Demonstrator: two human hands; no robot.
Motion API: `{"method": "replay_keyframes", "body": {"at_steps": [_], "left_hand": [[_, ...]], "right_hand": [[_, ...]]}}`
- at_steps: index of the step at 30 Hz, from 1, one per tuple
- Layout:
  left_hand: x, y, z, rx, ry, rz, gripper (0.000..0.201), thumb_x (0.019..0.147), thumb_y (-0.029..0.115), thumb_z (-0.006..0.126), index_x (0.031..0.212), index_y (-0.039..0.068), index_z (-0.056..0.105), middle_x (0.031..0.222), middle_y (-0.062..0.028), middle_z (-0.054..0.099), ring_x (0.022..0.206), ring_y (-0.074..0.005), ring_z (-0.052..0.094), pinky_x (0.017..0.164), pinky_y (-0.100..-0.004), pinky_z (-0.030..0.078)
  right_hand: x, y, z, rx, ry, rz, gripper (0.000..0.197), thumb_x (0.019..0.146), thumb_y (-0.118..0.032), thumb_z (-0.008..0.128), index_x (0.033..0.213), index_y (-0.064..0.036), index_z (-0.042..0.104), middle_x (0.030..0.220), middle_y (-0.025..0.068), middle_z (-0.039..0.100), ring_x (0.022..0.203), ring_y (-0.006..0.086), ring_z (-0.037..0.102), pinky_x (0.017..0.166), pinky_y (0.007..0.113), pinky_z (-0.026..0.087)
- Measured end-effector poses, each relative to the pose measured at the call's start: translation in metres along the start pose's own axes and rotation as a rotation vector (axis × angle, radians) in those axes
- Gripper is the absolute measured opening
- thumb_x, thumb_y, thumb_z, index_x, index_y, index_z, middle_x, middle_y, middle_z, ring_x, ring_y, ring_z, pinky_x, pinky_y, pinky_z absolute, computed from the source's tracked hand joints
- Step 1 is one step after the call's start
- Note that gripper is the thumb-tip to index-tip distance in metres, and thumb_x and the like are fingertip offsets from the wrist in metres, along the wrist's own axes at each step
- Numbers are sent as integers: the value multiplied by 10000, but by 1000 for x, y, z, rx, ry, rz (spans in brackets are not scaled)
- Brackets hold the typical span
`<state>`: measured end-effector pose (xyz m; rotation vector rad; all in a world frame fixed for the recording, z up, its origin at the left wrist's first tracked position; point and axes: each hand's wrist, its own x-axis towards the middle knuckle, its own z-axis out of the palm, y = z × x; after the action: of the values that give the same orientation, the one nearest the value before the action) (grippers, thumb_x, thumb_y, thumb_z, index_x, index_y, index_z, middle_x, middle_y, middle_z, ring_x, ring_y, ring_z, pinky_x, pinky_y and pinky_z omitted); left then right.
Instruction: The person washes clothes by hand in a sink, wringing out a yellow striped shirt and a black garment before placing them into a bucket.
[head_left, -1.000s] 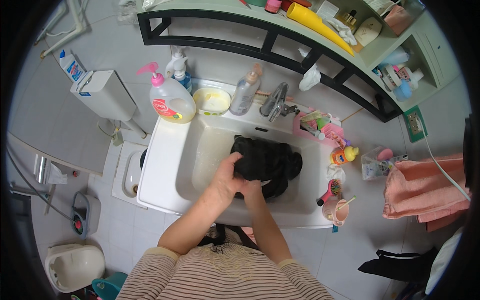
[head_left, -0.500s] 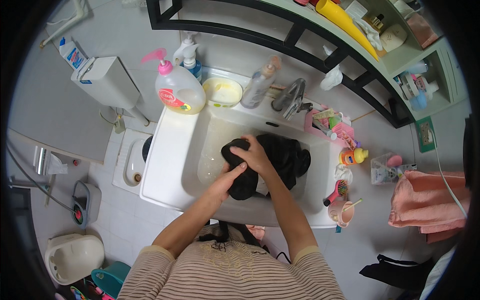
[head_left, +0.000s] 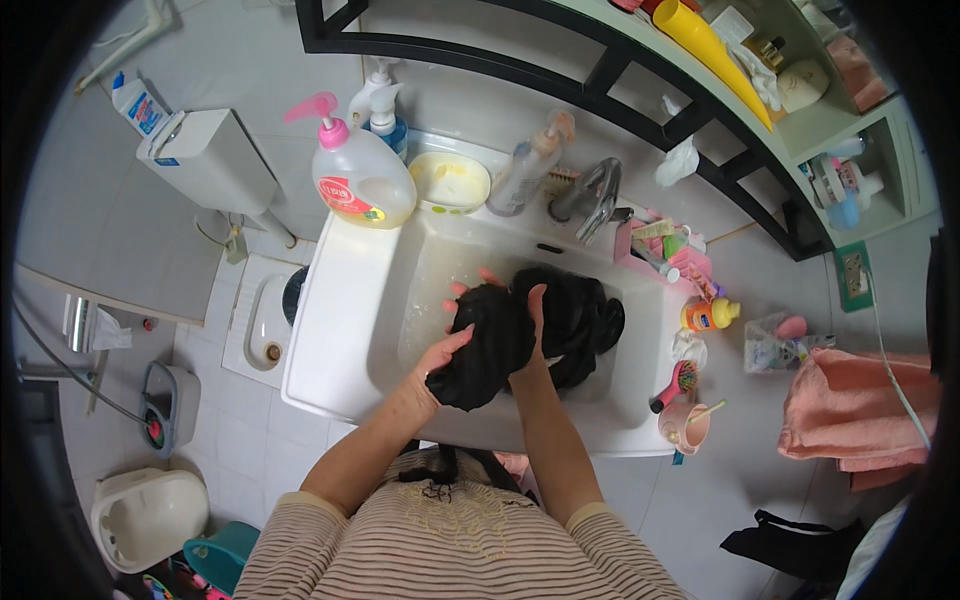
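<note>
Black cloth [head_left: 483,350], bunched into a bundle, is held between both hands over the white sink [head_left: 330,320]. The left hand [head_left: 430,367] has its grip on the left side, thumb on top; the right hand [head_left: 536,348] grips the right side, thumb extended. More black fabric [head_left: 575,312] lies in the sink, just right of the bundle, near the metal tap [head_left: 574,206].
</note>
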<state>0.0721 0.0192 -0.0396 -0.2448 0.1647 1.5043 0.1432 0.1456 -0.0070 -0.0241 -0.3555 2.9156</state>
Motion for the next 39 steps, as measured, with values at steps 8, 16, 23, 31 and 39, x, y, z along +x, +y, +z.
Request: {"method": "replay_keyframes", "body": {"at_steps": [8,16,23,31,39], "left_hand": [[8,15,19,975,351,206,432,875,277,538,1216,17,491,1063,-142,616,921,-265,618,828,-354,492],[1,22,62,2201,586,264,573,778,208,602,1306,117,397,1018,-154,583,902,-308,589,811,-378,477],[-5,38,33,755,353,447,501,843,311,556,1287,121,424,1138,-82,556,989,-261,572,864,-400,465],[-18,15,46,252,273,19,633,845,635,419,1129,89,568,1048,-71,631,925,-222,617,788,-447,508],[8,12,45,230,379,501,150,757,90,622,905,96,602,868,-32,627,851,-181,613,734,-304,491]], "right_hand": [[-16,-21,-17,-456,282,117,490,768,-188,665,1213,-79,493,1162,116,541,1093,246,513,954,373,409],[-23,-11,2,-1007,382,39,488,645,-81,753,1093,-111,563,1014,11,554,977,154,519,856,296,419],[-17,-13,42,-1469,424,-403,324,631,-11,734,910,-53,573,941,45,561,883,155,542,814,281,425],[-30,-18,77,-2056,-468,-684,313,642,-70,739,908,-90,575,1039,105,552,957,334,557,795,385,470],[-41,15,29,-712,526,-684,353,672,30,701,962,-59,520,1071,125,581,969,231,567,824,337,466]]}}
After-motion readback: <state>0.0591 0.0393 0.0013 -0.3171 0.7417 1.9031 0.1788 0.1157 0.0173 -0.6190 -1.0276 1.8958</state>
